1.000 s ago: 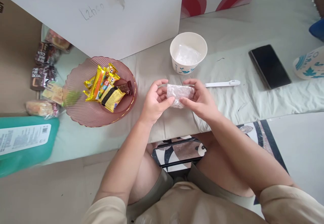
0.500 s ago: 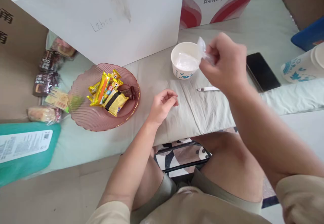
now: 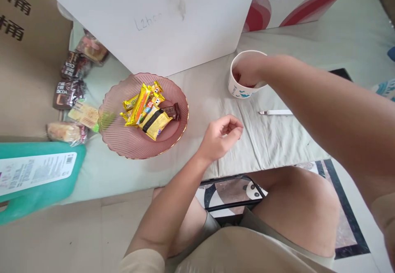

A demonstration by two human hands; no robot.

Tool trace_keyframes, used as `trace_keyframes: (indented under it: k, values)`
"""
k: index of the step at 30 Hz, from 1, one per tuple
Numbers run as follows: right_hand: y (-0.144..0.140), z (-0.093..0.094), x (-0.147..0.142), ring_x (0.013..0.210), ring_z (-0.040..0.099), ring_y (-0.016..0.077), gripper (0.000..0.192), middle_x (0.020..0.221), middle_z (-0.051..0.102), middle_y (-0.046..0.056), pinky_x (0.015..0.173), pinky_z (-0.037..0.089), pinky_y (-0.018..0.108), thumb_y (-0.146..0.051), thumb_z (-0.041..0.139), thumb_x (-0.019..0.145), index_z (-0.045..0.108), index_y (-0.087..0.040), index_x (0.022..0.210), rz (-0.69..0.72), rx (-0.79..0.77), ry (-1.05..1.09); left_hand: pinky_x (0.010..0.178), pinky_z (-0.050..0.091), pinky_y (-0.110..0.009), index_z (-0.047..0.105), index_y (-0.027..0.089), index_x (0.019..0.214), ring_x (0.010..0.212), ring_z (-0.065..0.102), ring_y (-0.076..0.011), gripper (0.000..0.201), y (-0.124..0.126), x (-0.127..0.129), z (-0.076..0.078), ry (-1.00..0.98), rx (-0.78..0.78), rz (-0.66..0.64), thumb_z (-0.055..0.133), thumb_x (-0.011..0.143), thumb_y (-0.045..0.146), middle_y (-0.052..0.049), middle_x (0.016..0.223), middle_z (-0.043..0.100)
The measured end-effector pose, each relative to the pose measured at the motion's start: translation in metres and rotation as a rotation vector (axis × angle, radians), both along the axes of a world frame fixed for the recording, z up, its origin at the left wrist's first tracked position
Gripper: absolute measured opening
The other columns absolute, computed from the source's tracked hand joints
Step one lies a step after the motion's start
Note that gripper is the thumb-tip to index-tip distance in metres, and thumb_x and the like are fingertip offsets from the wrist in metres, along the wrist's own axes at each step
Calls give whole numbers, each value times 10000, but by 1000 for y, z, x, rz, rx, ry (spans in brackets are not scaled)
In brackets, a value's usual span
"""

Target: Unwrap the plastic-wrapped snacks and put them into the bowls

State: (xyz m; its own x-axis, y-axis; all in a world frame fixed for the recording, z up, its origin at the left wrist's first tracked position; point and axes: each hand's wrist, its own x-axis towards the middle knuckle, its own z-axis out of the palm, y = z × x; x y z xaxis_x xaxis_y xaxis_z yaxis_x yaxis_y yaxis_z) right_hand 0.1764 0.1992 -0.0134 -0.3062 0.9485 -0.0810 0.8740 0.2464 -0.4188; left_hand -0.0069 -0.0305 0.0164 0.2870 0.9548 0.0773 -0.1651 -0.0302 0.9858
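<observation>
My right hand (image 3: 251, 69) reaches down into a white paper bowl (image 3: 243, 90) with blue print. Its fingers are mostly hidden by the rim and by the hand itself, so what they hold cannot be told. My left hand (image 3: 222, 136) rests near the cloth's front edge, loosely curled, thumb close to the forefinger and nothing between them. Below the bowl lies a slim white tool with a metal tip (image 3: 275, 112). Left of my left hand, a pink ribbed glass dish (image 3: 117, 139) holds several yellow-wrapped snacks (image 3: 154, 126) and a brown-wrapped one (image 3: 173, 111).
A large white box (image 3: 197, 22) stands behind the dish, with a red-and-white carton (image 3: 286, 5) to its right. Packaged breads (image 3: 69, 93) line the left, by a brown carton (image 3: 31, 79) and a teal container (image 3: 61, 182). A phone (image 3: 341, 74) is partly behind my right arm.
My right hand has gone from beside the bowl, where it held clear plastic, down into the bowl. The view has shifted left. My left hand stays near the cloth's front edge.
</observation>
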Motion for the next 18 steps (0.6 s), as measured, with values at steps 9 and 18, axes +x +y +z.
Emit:
trace_keyframes:
  k: [9,18]
  values:
    - [-92,117,-40,993,715,298,195,943,760,140,738,455,446,-198,570,896,742,-136,828,-127,-36,-498,690,439,-300,653,177,745,655,565,-131,111,-21,-117,42,387,699,1164,562,754,114,17,683,587]
    - [-188,98,-99,706,682,216,341,795,765,23,695,469,344,-175,542,865,711,-222,1158,242,88,183,848,429,-290,550,168,831,845,496,-146,109,-20,-211,-3,410,-81,1355,571,772,80,8,849,486]
